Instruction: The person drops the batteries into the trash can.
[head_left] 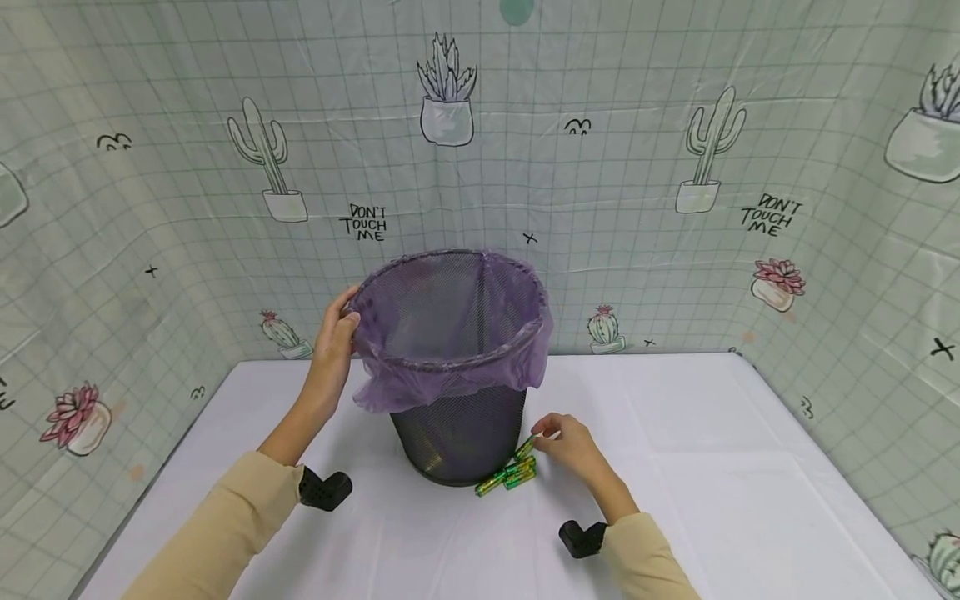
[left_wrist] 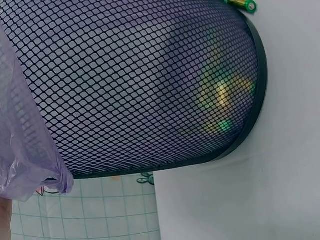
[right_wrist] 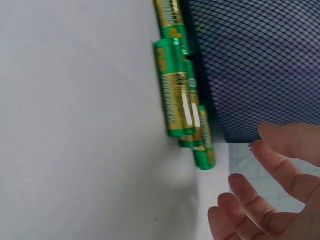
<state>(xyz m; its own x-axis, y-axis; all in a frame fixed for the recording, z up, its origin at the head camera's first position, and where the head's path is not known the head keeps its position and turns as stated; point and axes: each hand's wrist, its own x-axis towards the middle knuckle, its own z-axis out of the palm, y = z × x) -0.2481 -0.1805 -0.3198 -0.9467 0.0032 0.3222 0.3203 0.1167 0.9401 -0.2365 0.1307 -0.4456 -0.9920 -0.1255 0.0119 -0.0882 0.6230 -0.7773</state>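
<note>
A black mesh wastebasket (head_left: 459,429) lined with a purple plastic bag (head_left: 450,333) stands in the middle of the white table (head_left: 712,467). My left hand (head_left: 347,318) grips its rim on the left side, thumb over the folded bag edge. Several green and gold batteries (head_left: 510,477) lie against the basket's base at the front right. My right hand (head_left: 546,435) hovers just beside them, fingers relaxed and holding nothing. The right wrist view has the batteries (right_wrist: 175,90) lying side by side next to the mesh (right_wrist: 260,65), with my fingers (right_wrist: 280,145) apart from them. A blurred green-yellow shape (left_wrist: 220,100) shows through the mesh (left_wrist: 125,75).
A cactus-print curtain (head_left: 675,167) walls in the table at the back and on both sides. The bag's loose edge (left_wrist: 25,165) hangs over the basket's outer wall. White tabletop (left_wrist: 250,200) stretches to the left and right of the basket.
</note>
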